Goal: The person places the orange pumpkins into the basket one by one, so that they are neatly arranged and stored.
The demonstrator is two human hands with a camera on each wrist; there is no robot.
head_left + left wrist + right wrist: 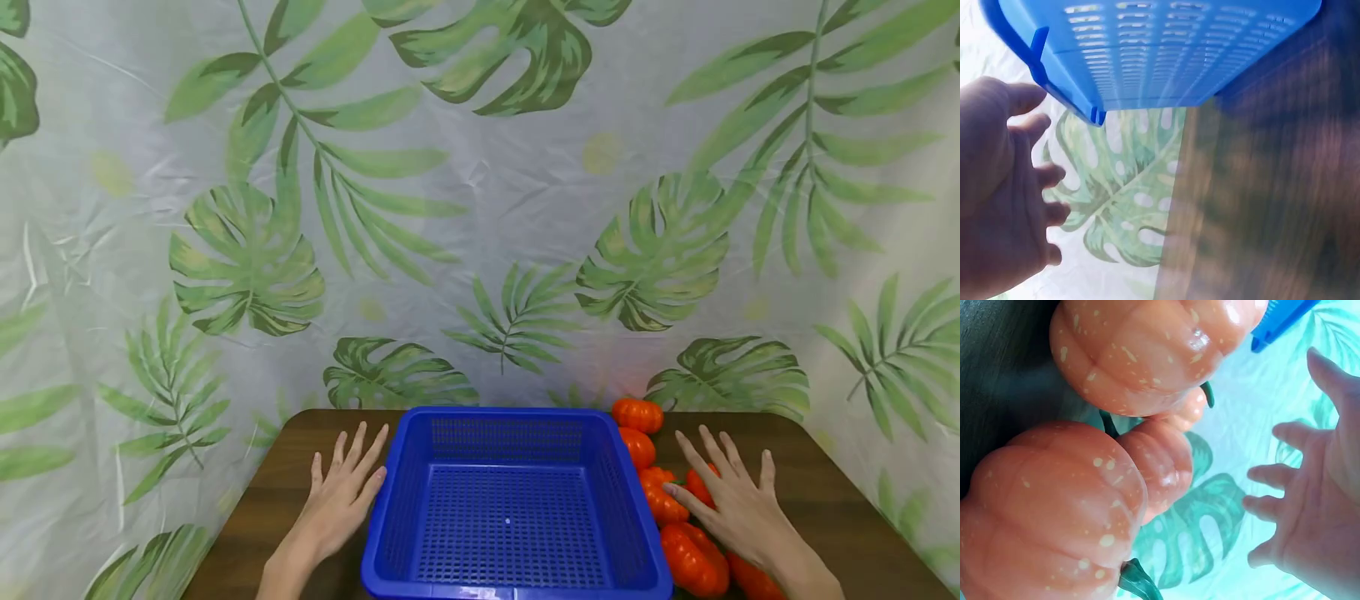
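Head view: the blue basket [495, 537] stands on the tabletop [810, 475], and the orange pumpkins [692, 560] lie at its three o'clock. My left hand [339, 498] at nine o'clock and my right hand [738, 510] over the pumpkins are spread, holding nothing. I judge the work hardly begun: no pumpkin is inside.

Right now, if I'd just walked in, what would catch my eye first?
Probably the big blue basket in the middle of the dark table. Next, the glossy orange pumpkins along its right side, below the spread right hand. Behind everything hangs a pale backdrop printed with large green leaves.
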